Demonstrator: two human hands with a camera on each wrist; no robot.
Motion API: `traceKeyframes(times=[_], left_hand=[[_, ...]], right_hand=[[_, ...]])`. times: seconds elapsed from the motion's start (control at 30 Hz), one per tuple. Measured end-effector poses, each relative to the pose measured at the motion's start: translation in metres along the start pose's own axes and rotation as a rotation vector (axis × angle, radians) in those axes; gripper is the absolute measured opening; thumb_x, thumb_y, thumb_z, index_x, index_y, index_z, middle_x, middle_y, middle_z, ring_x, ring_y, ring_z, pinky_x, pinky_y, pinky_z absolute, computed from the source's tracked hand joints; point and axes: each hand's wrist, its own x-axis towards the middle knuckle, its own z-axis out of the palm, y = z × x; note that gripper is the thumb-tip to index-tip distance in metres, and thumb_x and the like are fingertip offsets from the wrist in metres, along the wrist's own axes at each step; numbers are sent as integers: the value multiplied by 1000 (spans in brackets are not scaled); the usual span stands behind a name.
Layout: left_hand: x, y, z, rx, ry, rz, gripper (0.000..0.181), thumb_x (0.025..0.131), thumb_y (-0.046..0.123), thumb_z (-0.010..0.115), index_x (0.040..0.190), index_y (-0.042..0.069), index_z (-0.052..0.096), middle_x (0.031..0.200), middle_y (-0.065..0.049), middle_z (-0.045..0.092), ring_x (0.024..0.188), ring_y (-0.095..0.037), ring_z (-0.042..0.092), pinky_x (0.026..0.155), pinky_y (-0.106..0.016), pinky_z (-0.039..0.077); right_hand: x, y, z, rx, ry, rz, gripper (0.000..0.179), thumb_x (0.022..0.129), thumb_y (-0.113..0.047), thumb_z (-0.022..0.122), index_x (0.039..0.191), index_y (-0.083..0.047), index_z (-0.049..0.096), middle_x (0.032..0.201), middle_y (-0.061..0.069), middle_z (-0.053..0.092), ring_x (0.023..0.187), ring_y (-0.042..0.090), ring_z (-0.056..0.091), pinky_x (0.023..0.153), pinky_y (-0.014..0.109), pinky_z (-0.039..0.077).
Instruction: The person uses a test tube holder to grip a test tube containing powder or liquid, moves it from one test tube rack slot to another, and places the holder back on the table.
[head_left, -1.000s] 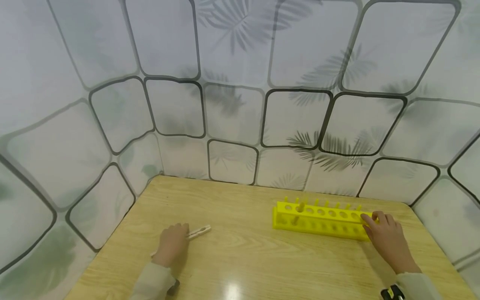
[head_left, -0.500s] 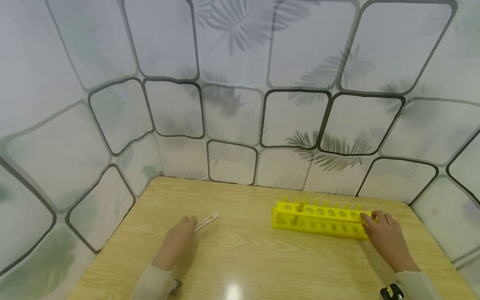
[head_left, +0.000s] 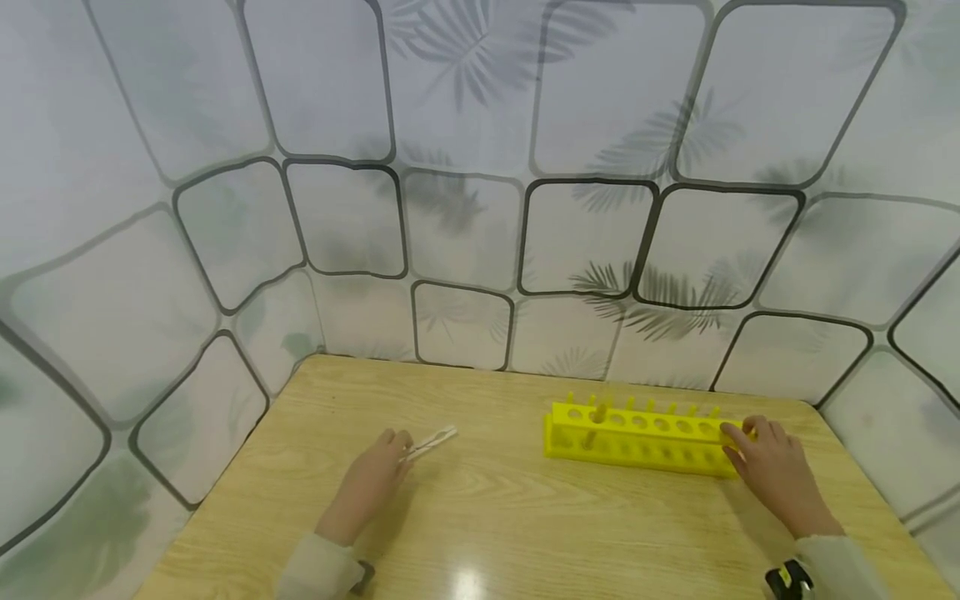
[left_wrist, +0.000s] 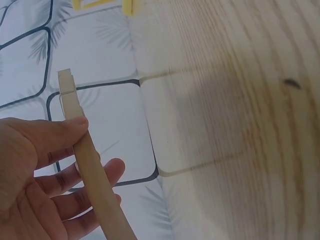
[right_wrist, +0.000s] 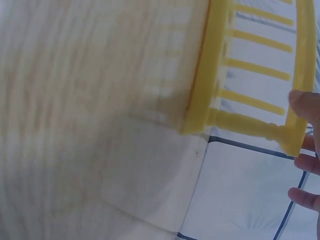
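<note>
My left hand [head_left: 375, 477] pinches a wooden test tube clamp [head_left: 433, 443], raised over the left half of the table. In the left wrist view the thumb lies across the clamp [left_wrist: 92, 170], with the fingers curled behind it. A yellow test tube rack [head_left: 637, 458] stands at the right, with a row of round holes along its top and pegs behind. One brownish tube [head_left: 597, 414] stands upright in a hole near its left end. My right hand [head_left: 776, 475] grips the rack's right end, thumb on the top bar [right_wrist: 301, 75] in the right wrist view.
The table [head_left: 510, 517] has a pale wood-grain top. Behind it and along its left and right sides hangs a whitish wall covering [head_left: 465, 225] with rounded squares and leaf prints.
My left hand has moved right and a little forward, carrying the clamp toward the rack. My right hand stays on the rack's end, and the rack has stayed in place.
</note>
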Motion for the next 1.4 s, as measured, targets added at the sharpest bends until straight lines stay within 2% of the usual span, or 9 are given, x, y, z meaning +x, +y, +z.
traceKeyframes(times=[0.17, 0.23, 0.27, 0.33, 0.4, 0.57, 0.83, 1.07, 1.4], left_hand=[[-1, 1, 0, 0, -21, -10, 20, 82, 11, 69, 97, 7, 56, 80, -1, 51, 58, -5, 45, 50, -16, 40], [-1, 1, 0, -2, -27, -12, 20, 83, 12, 68, 98, 6, 56, 79, 0, 50, 58, -5, 44, 50, -16, 39], [-1, 1, 0, -4, -27, -13, 20, 83, 11, 68, 98, 6, 56, 79, 0, 50, 58, -5, 44, 50, -16, 39], [-2, 1, 1, -2, -28, -12, 19, 84, 12, 68, 97, 6, 56, 78, 0, 49, 58, -5, 43, 50, -16, 38], [-2, 1, 2, 3, -20, -7, 17, 84, 12, 67, 96, 7, 56, 77, 1, 48, 57, -5, 42, 50, -17, 38], [-4, 0, 5, 0, -10, -2, 16, 85, 12, 67, 95, 7, 56, 75, 1, 47, 56, -5, 40, 49, -15, 36], [-6, -1, 3, 21, 6, 2, 18, 82, 11, 69, 95, 7, 57, 76, 0, 48, 56, -5, 40, 49, -17, 36], [-6, 0, 4, 21, 19, 14, 19, 82, 11, 70, 94, 7, 57, 75, 2, 47, 55, -4, 38, 49, -16, 35], [-7, 1, 3, 27, 31, 20, 20, 80, 10, 70, 94, 6, 57, 75, 1, 48, 55, -3, 39, 48, -15, 36]], right_hand=[[5, 9, -6, -6, -112, 25, 86, 85, -67, -4, 103, -11, 58, 90, 21, 53, 70, 37, 52, 51, 50, 41], [7, 12, -7, -7, -167, 39, 72, 88, -71, 26, 108, -9, 57, 92, 22, 53, 73, 37, 52, 53, 50, 41], [8, 14, -7, -10, -187, 41, 65, 85, -68, 46, 110, -9, 56, 93, 22, 53, 74, 38, 53, 54, 51, 42], [9, 16, -5, -16, -216, 40, 61, 72, -51, 75, 111, -8, 55, 93, 22, 53, 74, 37, 53, 55, 51, 42], [10, 18, -2, -21, -218, 27, 67, 55, -27, 88, 110, -8, 54, 92, 21, 53, 74, 37, 53, 55, 51, 42], [12, 17, 6, -24, -214, -1, 65, 54, -28, 89, 104, -8, 53, 86, 18, 52, 71, 34, 52, 53, 50, 42], [11, 10, 13, 14, -292, 37, 56, 61, -17, 86, 103, -7, 51, 87, 19, 53, 74, 35, 53, 54, 49, 41], [9, 12, 16, -8, -268, 28, 57, 59, -18, 87, 103, -9, 51, 86, 20, 52, 66, 32, 51, 48, 43, 39], [11, 13, 19, 6, -235, -49, 67, 57, -24, 87, 116, -14, 55, 100, 19, 52, 84, 39, 53, 62, 56, 44]])
